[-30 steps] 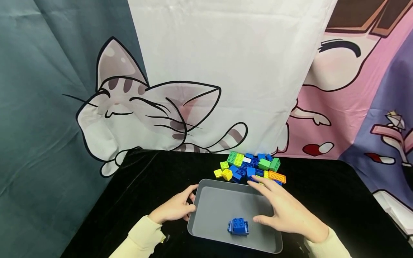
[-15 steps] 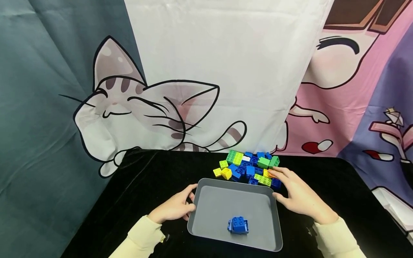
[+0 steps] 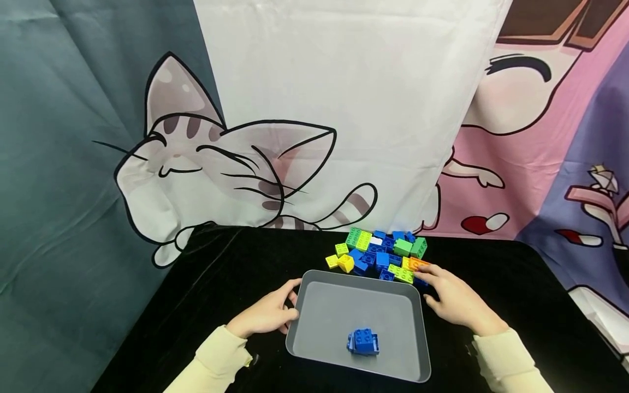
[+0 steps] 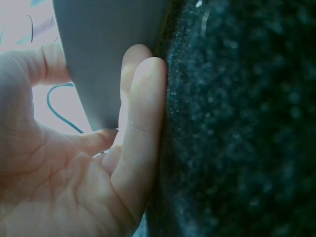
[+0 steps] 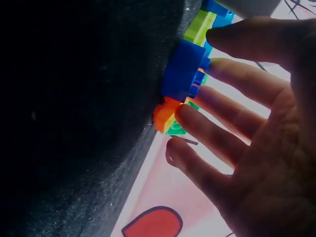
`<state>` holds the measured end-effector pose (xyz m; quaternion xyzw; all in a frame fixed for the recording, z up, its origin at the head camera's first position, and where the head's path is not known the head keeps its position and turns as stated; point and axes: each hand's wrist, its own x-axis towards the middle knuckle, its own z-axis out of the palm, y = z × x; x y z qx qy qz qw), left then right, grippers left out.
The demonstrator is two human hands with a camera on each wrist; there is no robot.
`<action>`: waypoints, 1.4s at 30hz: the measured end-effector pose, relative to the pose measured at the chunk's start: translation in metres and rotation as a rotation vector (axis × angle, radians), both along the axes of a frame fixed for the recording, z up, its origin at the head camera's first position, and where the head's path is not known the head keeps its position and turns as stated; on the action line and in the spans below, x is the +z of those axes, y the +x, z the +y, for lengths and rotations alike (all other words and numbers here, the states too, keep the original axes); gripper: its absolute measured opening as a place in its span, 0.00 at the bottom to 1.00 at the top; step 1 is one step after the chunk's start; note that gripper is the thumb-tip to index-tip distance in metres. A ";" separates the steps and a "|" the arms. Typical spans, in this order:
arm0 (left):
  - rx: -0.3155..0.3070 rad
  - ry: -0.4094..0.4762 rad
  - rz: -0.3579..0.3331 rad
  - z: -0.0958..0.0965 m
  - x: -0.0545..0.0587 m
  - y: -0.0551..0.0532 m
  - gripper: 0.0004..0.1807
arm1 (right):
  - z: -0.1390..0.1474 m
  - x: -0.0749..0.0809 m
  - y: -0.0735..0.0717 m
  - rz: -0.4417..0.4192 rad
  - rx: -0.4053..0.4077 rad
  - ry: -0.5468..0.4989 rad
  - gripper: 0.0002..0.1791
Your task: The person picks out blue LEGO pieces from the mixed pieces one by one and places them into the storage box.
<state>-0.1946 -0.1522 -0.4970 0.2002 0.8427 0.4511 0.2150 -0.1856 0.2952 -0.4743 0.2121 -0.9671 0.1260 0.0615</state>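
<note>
A heap of bricks (image 3: pixel 376 250) is lying on the black-covered table (image 3: pixel 236 284), right of centre in the frame, and a gray tray (image 3: pixel 334 311) is sitting just below it. A fabric backdrop (image 3: pixel 354 71) is filling the upper frame, with a printed cat (image 3: pixel 172 202) showing at left. The left hand (image 3: pixel 267 312) is gripping the tray's left side, and a blue brick assembly (image 3: pixel 363 342) is resting inside, toward the lower right. At the heap's lower right, the right hand (image 3: pixel 457 299) is covering much of a dark blue brick (image 5: pixel 182 69); an orange brick (image 3: pixel 417 264) and a lime-green brick (image 3: pixel 401 273) are crowding that brick from above and from the left, while the tray's upper right corner is standing just beside the thumb.

The right wrist view is revealing what the head view is hiding: the dark blue brick is turning its studs toward the fingers, which are spreading apart and holding nothing; whether they are touching it, the pictures are not telling. The left wrist view is showing fingers lying along the tray's outside, right next to the black cloth
</note>
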 end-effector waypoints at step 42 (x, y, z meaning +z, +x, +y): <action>-0.010 0.007 -0.005 -0.002 0.000 -0.001 0.42 | -0.011 0.023 0.024 0.258 -0.016 -0.063 0.21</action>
